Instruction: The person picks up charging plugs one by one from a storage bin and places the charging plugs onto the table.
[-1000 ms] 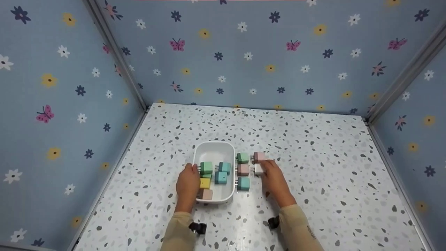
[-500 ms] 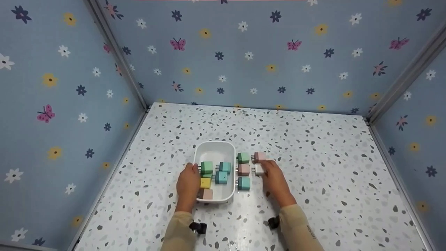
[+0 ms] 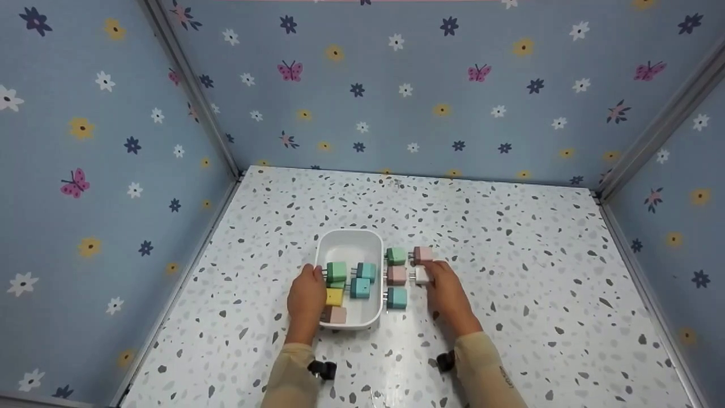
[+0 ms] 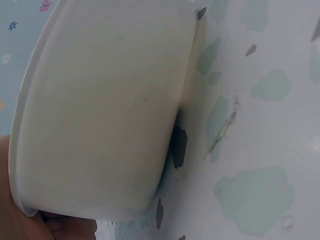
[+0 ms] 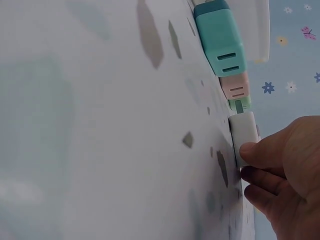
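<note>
My left hand (image 3: 306, 296) grips the left rim of a white plastic bin (image 3: 350, 334), its fingers curling under the rim in the left wrist view. Inside the bin lie charger plugs: a green one (image 3: 336, 272), a yellow one (image 3: 334, 297), a pink one (image 3: 335, 315), two teal ones and another green one partly covered. My right hand (image 3: 449, 292) pinches a white charger plug (image 5: 243, 129) between thumb and fingers, down at the tabletop. Its prongs point left, toward the bin.
Beside the bin's right wall lie a green plug (image 3: 395, 256), a pink plug (image 3: 396, 276) and a teal plug (image 3: 397, 298). A second pink plug (image 3: 422, 255) lies just beyond my right fingers. Flower-patterned walls (image 3: 396, 113) enclose the speckled table (image 3: 510, 255).
Both hands, the bin and the plugs keep their places; the head view shifts only very slightly.
</note>
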{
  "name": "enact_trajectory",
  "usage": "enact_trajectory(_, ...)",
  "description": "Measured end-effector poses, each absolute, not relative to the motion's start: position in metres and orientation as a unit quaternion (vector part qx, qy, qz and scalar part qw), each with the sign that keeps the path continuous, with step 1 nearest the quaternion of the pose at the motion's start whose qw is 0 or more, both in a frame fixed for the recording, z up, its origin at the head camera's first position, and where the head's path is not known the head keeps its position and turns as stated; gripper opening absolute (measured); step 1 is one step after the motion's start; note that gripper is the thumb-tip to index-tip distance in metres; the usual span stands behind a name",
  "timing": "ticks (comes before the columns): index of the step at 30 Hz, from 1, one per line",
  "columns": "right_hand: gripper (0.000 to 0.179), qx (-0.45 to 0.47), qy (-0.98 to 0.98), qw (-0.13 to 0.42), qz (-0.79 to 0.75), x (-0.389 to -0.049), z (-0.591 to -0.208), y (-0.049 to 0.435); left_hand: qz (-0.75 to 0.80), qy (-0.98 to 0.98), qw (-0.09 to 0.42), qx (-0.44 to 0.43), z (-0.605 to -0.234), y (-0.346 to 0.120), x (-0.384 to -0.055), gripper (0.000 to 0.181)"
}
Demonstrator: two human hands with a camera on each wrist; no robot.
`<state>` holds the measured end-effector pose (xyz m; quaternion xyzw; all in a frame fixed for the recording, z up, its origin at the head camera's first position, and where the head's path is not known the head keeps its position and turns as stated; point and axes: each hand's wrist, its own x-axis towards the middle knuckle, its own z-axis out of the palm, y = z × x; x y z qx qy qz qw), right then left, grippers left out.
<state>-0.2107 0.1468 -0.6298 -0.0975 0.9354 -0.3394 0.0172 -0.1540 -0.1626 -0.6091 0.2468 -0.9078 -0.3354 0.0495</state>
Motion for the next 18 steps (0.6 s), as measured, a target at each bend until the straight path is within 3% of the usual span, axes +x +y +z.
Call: enact_trajectory(18,0.047,-0.1,0.945,0.006,-0.312,-0.208,-0.619,0.144,-0.345,-0.905,0.04,0.246,-0.608,-0.165,-0.154,0.035)
